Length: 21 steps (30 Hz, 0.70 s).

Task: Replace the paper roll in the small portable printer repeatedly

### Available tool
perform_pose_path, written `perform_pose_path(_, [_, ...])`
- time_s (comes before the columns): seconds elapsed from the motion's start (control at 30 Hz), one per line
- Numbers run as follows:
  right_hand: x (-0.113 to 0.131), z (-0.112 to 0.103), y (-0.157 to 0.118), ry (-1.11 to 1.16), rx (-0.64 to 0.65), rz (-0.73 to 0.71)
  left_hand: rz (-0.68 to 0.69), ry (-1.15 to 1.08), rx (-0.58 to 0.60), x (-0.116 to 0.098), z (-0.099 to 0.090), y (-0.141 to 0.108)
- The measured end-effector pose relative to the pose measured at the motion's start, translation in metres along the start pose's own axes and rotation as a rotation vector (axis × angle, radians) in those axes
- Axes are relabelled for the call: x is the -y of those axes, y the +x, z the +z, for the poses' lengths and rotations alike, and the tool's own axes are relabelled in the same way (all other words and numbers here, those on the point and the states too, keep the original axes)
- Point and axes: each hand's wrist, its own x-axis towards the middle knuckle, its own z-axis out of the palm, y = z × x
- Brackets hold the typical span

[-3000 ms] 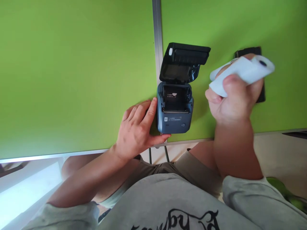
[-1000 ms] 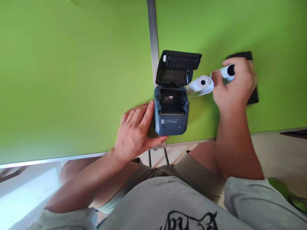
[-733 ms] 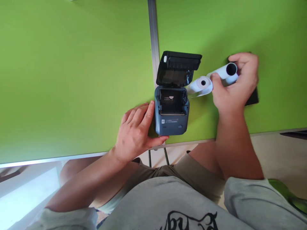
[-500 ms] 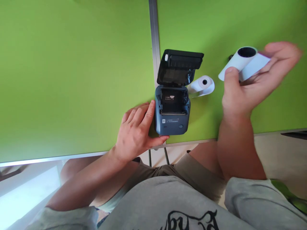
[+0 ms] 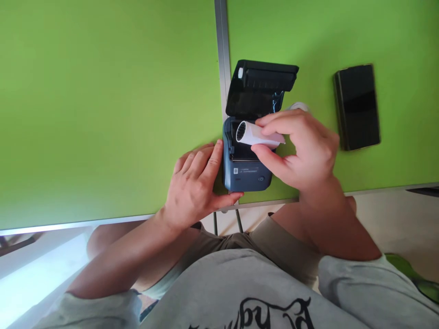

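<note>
A dark blue portable printer (image 5: 247, 177) lies on the green table, its black lid (image 5: 262, 87) swung up at the far side. My left hand (image 5: 197, 185) rests against the printer's left side and near corner, thumb and fingers apart. Pinched between the thumb and fingers of my right hand (image 5: 298, 144) is a white paper roll (image 5: 255, 134) with a wide hollow core, tilted over the printer's open compartment. Another white roll (image 5: 299, 106) shows only in part behind my right hand.
On the right of the table (image 5: 103, 114) lies a black phone-like object (image 5: 358, 107). A grey metal strip (image 5: 222, 50) runs between the two table panels. The table's near edge passes just in front of my lap.
My right hand has brought the paper roll leftward from the right side to above the printer's compartment, uncovering the black object. The left hand has stayed against the printer.
</note>
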Motion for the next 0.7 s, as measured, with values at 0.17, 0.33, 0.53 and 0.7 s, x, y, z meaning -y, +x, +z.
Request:
perform_pose_path(0.17, [-0.0008,0.0004,-0.0013,-0.085,0.04,0.06,-0.018,-0.018,-0.005,0.0,0.0013,-0.0007])
perform_pose_path(0.33, [0.0012,0.0022,0.0004,-0.177,0.156,0.14,-0.032,-0.042,0.009,0.0002,0.0012,-0.0013])
perform_pose_path(0.53, [0.0022,0.001,0.0044,-0.102,0.099,0.095,-0.022,-0.025,0.017,0.0001,0.0012,-0.0009])
perform_pose_path(0.7, [0.0064,-0.0068,0.0062,-0.096,0.13,0.008,-0.016,-0.045,-0.043,-0.0003,0.0029,-0.0006])
